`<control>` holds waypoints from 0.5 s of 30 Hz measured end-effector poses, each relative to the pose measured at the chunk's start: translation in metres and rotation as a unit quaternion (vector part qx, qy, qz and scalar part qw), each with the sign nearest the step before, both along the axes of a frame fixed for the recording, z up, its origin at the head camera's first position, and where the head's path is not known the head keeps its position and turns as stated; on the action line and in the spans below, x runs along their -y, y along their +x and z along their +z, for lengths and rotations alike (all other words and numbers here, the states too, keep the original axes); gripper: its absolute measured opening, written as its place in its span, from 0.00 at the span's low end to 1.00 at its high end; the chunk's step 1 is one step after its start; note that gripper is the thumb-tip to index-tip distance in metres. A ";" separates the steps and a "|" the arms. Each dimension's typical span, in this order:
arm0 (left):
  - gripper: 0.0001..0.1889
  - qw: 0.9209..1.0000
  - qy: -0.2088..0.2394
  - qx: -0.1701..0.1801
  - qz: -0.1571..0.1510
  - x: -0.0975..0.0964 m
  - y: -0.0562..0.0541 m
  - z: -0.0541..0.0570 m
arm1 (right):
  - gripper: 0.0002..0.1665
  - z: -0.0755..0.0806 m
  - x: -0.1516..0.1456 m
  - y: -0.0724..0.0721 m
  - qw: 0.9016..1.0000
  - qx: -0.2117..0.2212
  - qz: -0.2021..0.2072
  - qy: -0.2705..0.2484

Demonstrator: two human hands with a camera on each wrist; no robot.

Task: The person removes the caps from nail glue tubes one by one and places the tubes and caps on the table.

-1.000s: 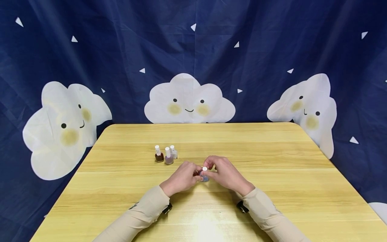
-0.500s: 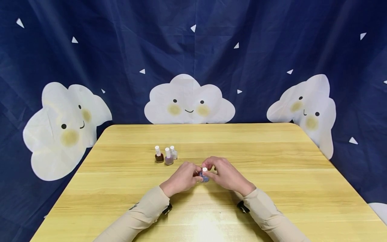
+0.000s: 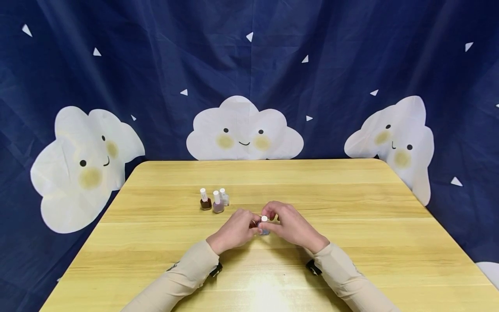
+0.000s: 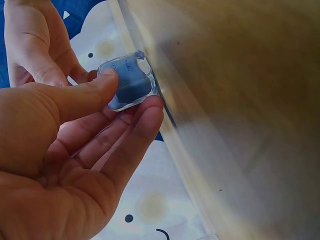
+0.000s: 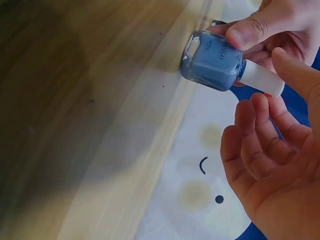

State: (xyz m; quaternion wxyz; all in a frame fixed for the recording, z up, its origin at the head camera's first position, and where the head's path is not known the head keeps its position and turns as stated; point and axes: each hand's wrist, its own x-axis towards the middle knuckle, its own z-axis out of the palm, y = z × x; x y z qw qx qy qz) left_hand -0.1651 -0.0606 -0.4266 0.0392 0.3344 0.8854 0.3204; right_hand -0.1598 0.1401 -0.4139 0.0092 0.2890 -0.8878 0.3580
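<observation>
A blue nail polish bottle [image 5: 212, 62] with a white cap [image 5: 261, 78] stands on the wooden table, between both hands. In the head view, my left hand [image 3: 237, 229] holds its glass body, thumb on the near face and fingers behind. From the other side, my right hand [image 3: 291, 224] has thumb and fingertips at the cap, pinching it. The left wrist view shows my left thumb across the blue glass [image 4: 131, 82], whose cap is hidden there. In the right wrist view, the remaining right fingers [image 5: 245, 135] curve loosely beside the cap.
Left of the hands, further back on the table [image 3: 351, 190], stand a dark brown polish bottle [image 3: 205, 204], a mauve one [image 3: 218, 206] and a clear one [image 3: 225, 199], all white-capped. Behind the table hangs a navy curtain [image 3: 249, 65] with smiling clouds.
My right thumb and fingertips shift slightly around the white cap, and the left fingertips move a little on the glass. The bottle and both arms stay in about the same place.
</observation>
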 end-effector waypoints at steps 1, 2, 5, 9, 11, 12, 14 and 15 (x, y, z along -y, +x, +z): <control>0.07 1.000 0.000 0.000 -0.001 0.000 0.000 0.000 | 0.10 0.000 0.000 0.000 1.000 0.000 -0.001 -0.002; 0.07 1.000 0.000 0.000 -0.001 0.000 0.000 0.000 | 0.10 0.000 0.000 -0.001 1.000 -0.001 -0.003 -0.003; 0.06 1.000 0.001 0.003 -0.001 -0.001 0.000 0.000 | 0.09 0.000 0.000 -0.001 1.000 -0.001 -0.006 -0.002; 0.05 1.000 0.001 0.006 0.001 0.000 0.000 0.000 | 0.08 0.000 0.000 -0.001 1.000 -0.008 -0.006 0.006; 0.03 1.000 -0.001 0.006 0.000 0.000 -0.001 0.000 | 0.06 0.001 0.000 0.000 1.000 -0.014 -0.001 0.009; 0.03 1.000 -0.002 0.007 0.000 0.000 -0.001 0.000 | 0.05 0.001 0.000 0.000 1.000 -0.018 0.003 0.011; 0.02 1.000 -0.005 0.007 0.002 0.000 -0.001 0.001 | 0.05 0.001 0.000 0.000 1.000 -0.024 0.010 0.015; 0.02 1.000 -0.006 0.007 0.002 0.000 -0.001 0.001 | 0.05 0.002 0.000 0.001 1.000 -0.023 0.013 0.016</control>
